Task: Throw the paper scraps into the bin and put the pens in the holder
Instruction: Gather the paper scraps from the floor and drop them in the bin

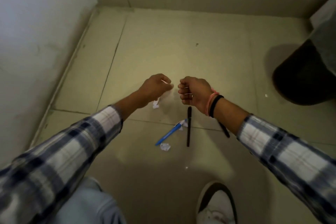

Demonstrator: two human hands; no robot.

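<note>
**Head view: scraps and pens on the floor, hands curled above them**

Nearest the camera, a white shoe [216, 205] stands on the tiled floor [163, 42] at lower right, with plaid sleeves reaching forward on both sides.

Just beyond, a crumpled paper scrap [165, 146] lies beside the tip of a blue pen [170, 133]. That scrap looks light and soft; I judge a fingertip pinch on any raised fold would lift it, though it could slip out of a loose grasp. The blue pen lies slanted, its far end touching a second scrap [184, 123] and the long black pen [189, 126], which lies nearly straight away from the camera. Another black pen [224, 130] shows partly under the right forearm. Pens are stiff, smooth and apt to roll; taking each near the middle of the barrel seems safest.

Further out, a third scrap [156, 103] sits below the left hand [154, 90]. That hand's fingers are curled, and something pale shows at them, but blur hides whether they hold paper. The right hand [195, 91], with a pink and a black band at the wrist, is clenched into a loose fist; whether anything is inside I cannot tell.

Farthest, at right near the wall, stands a dark bin [305, 78], a tiny white fleck [266, 95] lying near its base. No pen holder is in view.
</note>
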